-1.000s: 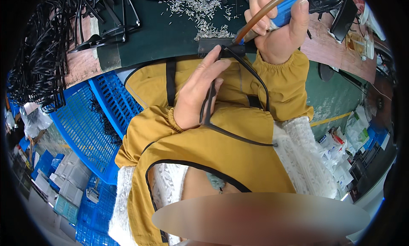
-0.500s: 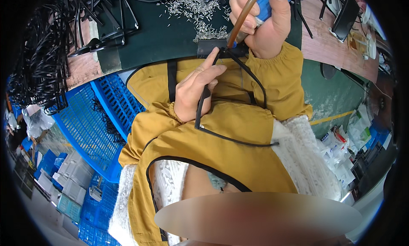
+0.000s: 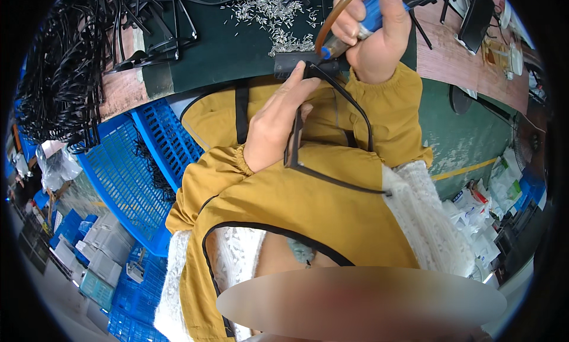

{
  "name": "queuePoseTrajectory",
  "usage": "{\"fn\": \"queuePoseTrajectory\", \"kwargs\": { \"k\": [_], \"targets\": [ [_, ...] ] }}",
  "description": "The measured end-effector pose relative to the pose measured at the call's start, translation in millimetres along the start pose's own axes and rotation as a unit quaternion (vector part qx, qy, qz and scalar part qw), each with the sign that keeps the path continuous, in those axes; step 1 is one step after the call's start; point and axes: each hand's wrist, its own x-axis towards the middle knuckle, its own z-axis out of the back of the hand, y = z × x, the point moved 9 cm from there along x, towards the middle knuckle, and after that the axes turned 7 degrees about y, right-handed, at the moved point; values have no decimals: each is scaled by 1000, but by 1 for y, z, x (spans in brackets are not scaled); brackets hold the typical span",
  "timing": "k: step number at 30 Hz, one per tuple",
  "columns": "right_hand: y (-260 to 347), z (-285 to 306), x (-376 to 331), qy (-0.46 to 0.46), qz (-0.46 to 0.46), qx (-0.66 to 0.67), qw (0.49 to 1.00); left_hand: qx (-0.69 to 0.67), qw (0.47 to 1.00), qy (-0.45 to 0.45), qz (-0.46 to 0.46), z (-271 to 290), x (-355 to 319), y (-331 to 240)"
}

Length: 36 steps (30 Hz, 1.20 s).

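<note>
A black eyeglass frame (image 3: 291, 154) with both temples spread is in my left hand (image 3: 271, 128), above my lap at the table's edge. My fingers press around the frame, the index finger reaching the small black block (image 3: 288, 63) on the edge. One temple curves down to the right, the other lies across my apron. In my right hand (image 3: 379, 48) is a blue pen-like power screwdriver (image 3: 373, 15), slanting down to the left. Its blue-ringed tip meets the frame's hinge end at the block, but the exact contact is too small to make out. A brown hose (image 3: 335, 16) arches beside it.
Many small silver metal pins (image 3: 278, 16) lie scattered on the dark green mat (image 3: 207, 51). Black eyeglass frames (image 3: 59, 87) are heaped at the left. Blue plastic baskets (image 3: 121, 170) stand left of my lap. A phone (image 3: 476, 28) leans at the right.
The eyeglass frame has turned in my left hand, its front shifting slightly right. My right hand has moved a little right and the screwdriver leans over more, showing its tip.
</note>
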Motion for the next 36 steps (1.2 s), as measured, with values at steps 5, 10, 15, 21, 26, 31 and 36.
{"fn": "queuePoseTrajectory", "kwargs": {
  "k": [5,10,15,21,26,31,36],
  "targets": [
    [-10,1,-6,10,-25,29,999,14,999,22,-40,1,3,0],
    [-1,1,-4,-8,-9,-7,1000,18,999,6,-49,1,2,2],
    [-3,-9,-3,-1,-42,-13,999,15,997,-15,-68,2,-1,4],
    [-9,-15,2,36,-48,36,998,1,997,-28,-68,3,-1,6],
    [-8,-17,3,36,-49,18,998,22,999,-22,-10,2,1,2],
    [-12,-17,-4,35,-77,-4,996,29,999,-36,-8,2,2,-1],
    [-20,-16,8,8,-97,48,994,22,997,-51,-54,1,-1,0]
  ]
}}
